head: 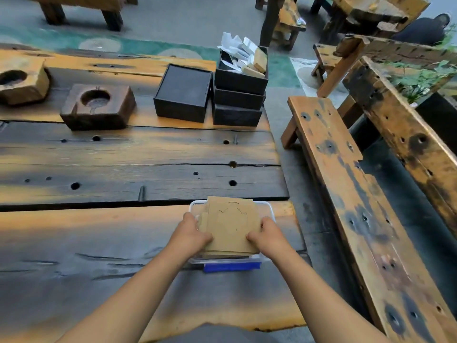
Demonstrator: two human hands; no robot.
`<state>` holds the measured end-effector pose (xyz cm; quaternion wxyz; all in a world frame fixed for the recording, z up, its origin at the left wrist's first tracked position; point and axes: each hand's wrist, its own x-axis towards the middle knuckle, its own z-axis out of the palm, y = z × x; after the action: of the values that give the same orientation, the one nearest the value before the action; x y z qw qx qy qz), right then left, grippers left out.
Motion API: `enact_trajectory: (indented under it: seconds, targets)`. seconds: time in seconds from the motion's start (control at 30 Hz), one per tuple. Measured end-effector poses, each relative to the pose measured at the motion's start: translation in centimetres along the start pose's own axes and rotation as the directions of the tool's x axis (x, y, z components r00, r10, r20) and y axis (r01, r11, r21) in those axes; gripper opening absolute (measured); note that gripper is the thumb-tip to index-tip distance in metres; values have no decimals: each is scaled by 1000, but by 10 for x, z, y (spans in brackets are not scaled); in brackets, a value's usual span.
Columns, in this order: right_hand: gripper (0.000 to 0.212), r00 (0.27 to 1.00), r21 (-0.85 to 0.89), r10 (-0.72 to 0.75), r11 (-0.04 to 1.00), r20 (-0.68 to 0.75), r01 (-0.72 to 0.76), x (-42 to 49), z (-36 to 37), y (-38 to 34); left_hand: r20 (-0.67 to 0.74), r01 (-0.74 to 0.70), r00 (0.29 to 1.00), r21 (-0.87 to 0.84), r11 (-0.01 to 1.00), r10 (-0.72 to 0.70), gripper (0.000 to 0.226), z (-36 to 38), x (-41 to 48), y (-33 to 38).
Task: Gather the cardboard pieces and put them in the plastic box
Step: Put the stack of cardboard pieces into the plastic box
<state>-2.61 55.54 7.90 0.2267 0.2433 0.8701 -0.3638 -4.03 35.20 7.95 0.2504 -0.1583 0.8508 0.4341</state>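
Note:
A stack of brown cardboard pieces [231,225] lies over a clear plastic box [268,209] with a blue clip on its near edge, at the right end of the wooden table. The top piece carries a thin cut outline. My left hand [191,230] grips the stack's left side, my right hand [268,235] its right side. The stack covers most of the box's opening; whether it rests inside or on the rim cannot be told.
At the table's [123,157] far right stand a shut black box [183,92] and a pile of black boxes [238,95] topped with paper and wood scraps. Two wooden blocks with round hollows [97,106] sit at the left. A wooden bench [346,194] runs along the right.

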Motion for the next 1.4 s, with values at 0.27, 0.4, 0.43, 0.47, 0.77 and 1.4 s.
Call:
enact_trajectory:
  seconds: [0.27,0.4,0.43,0.47,0.77,1.4]
  targets:
    - [19,996,-15,-34,999,78,36,34,-5,8,-38,86,996,84,993,-83,40,18,16,10]
    - [24,993,-26,-11,1000,117,14,43,-1,17,-26,114,993,88,990,-112,31,27,22,6]
    - [26,991,-45,-6,999,131,12,45,1,18,-20,124,992,89,988,-122,31,28,24,4]
    - [26,989,-64,2,998,148,8,47,3,20,-13,133,991,96,987,-132,29,30,25,2]
    - [32,975,-158,78,986,208,-46,59,19,30,114,229,964,115,967,-242,24,41,32,0]
    - [33,974,-254,135,963,184,-86,73,39,38,194,285,918,285,915,-347,22,47,48,-2]
